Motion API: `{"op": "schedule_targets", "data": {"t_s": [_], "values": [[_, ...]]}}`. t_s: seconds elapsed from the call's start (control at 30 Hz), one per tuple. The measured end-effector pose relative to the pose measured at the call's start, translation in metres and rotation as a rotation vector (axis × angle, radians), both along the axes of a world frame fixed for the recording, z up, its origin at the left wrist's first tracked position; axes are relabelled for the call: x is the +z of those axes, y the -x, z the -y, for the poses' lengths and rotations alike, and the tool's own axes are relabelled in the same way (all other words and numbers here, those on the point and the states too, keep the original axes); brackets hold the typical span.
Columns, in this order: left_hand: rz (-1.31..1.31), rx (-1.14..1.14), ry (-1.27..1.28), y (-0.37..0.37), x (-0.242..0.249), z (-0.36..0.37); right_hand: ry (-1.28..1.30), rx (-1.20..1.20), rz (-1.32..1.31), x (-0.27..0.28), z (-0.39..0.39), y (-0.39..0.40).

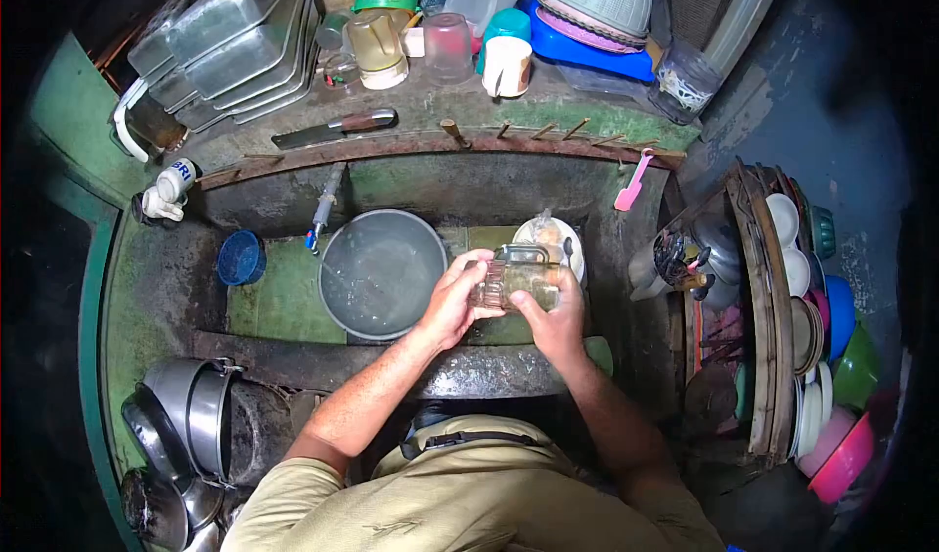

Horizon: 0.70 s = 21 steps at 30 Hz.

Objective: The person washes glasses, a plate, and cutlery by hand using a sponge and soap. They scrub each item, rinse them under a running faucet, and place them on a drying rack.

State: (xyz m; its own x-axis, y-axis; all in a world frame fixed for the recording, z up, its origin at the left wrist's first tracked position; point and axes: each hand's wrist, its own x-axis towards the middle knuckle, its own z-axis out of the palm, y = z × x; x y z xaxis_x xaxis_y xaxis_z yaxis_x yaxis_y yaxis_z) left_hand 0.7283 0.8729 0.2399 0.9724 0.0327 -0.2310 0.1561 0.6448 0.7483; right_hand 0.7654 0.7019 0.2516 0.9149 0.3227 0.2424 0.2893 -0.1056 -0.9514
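A clear glass mug lies on its side between my two hands, its handle on the far side. My left hand is closed round the left end of the mug, with some fingers hidden by the glass. Round the right end is my right hand, its thumb pressed along the near side. Behind the mug sits a white plate holding a plastic bag and other items, partly hidden by my hands. Left of my hands stands a large grey basin with water in it.
A tap hangs over the basin's left edge. A blue bowl sits in the left corner. On the back ledge lie a knife and several cups. Pegs jut from the ledge. A dish rack stands right, pots lower left.
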Motion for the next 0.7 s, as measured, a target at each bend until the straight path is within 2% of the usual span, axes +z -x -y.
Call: {"op": "schedule_targets", "data": {"t_s": [0.03, 0.07, 0.1, 0.13, 0.17, 0.2, 0.27, 0.3, 0.37, 0.43, 0.47, 0.5, 0.57, 0.6, 0.63, 0.67, 0.7], "values": [[0.001, 0.008, 0.002, -0.001, -0.003, -0.01, 0.076, -0.037, 0.171, -0.001, 0.0, 0.0], [-0.151, -0.175, 0.155, 0.0, -0.006, -0.024, 0.363, 0.173, 0.571, 0.005, 0.015, -0.009], [-0.301, -0.357, 0.308, 0.002, -0.006, -0.034, 0.495, 0.33, 0.742, 0.023, 0.013, -0.012], [-0.318, -0.347, 0.256, 0.004, 0.001, -0.031, 0.539, 0.464, 0.727, 0.024, 0.012, -0.014], [-0.33, -0.458, 0.255, 0.005, -0.007, -0.037, 0.583, 0.59, 0.707, 0.024, 0.011, -0.014], [-0.219, -0.353, 0.136, 0.007, -0.002, -0.033, 0.583, 0.588, 0.704, 0.016, 0.01, -0.012], [0.02, -0.23, -0.089, 0.01, 0.003, -0.028, 0.259, 0.595, 0.295, -0.003, 0.005, -0.008], [0.143, -0.21, -0.195, 0.01, 0.002, -0.028, 0.224, 0.513, 0.117, 0.006, -0.001, -0.004], [0.174, -0.18, -0.182, 0.015, 0.0, -0.024, -0.228, 0.333, -0.466, -0.009, -0.011, 0.001], [0.18, -0.046, -0.336, 0.014, 0.001, -0.024, -0.305, 0.271, -0.399, -0.006, -0.021, 0.001], [0.139, -0.082, -0.217, 0.015, -0.002, -0.026, -0.132, 0.109, -0.269, -0.005, -0.024, 0.003], [-0.015, -0.133, -0.184, 0.015, 0.0, -0.029, 0.042, -0.051, -0.142, -0.005, -0.024, 0.005], [-0.116, -0.154, -0.178, 0.017, 0.001, -0.032, 0.046, -0.096, -0.138, -0.008, -0.011, 0.001], [-0.319, -0.255, -0.072, 0.014, 0.01, -0.037, 0.367, 0.113, 0.274, 0.002, 0.001, -0.006], [-0.319, -0.249, -0.072, 0.016, 0.01, -0.04, 0.681, 0.325, 0.689, 0.013, 0.006, -0.01], [-0.318, -0.292, -0.083, 0.019, 0.007, -0.043, 0.536, 0.448, 0.707, 0.02, 0.001, -0.011], [-0.318, -0.338, -0.096, 0.021, 0.003, -0.044, 0.534, 0.448, 0.707, 0.009, -0.002, -0.011]]}}
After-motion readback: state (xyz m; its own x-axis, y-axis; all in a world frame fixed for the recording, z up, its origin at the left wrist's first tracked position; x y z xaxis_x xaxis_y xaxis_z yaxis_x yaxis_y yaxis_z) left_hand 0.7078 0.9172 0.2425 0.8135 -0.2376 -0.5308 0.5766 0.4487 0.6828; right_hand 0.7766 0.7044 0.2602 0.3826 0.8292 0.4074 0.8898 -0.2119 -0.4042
